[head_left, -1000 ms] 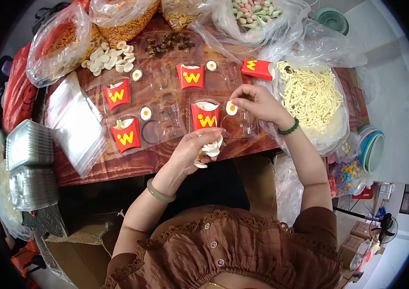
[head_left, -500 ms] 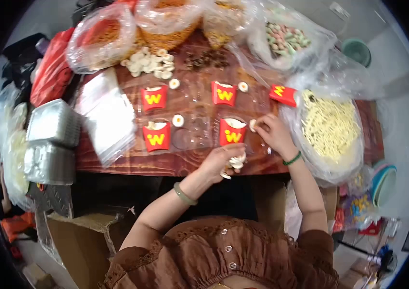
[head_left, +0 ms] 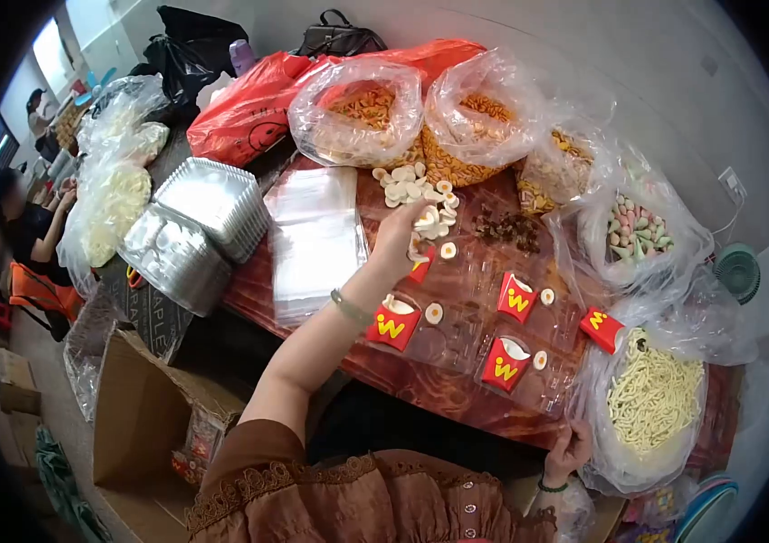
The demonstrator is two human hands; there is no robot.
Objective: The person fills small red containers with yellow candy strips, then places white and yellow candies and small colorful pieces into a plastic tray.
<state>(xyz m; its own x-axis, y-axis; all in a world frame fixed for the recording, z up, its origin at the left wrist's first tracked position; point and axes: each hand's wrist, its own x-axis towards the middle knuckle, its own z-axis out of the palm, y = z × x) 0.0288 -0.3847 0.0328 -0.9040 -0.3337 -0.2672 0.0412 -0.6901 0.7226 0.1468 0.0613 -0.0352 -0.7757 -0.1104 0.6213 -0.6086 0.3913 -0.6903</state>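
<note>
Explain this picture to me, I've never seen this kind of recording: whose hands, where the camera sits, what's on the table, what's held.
No machine here: one camera on a person's head looks down at their bare hands. The left hand reaches a pile of white fried-egg-shaped sweets and seems to hold a few. The right hand rests at the edge of the brown wooden table, near a clear bag of pale noodle-like strips. Red cartons with a yellow W stand in clear plastic trays.

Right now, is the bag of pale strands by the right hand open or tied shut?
Open: the bag is spread wide, pale strands uncovered inside, right hand at its near edge.
</note>
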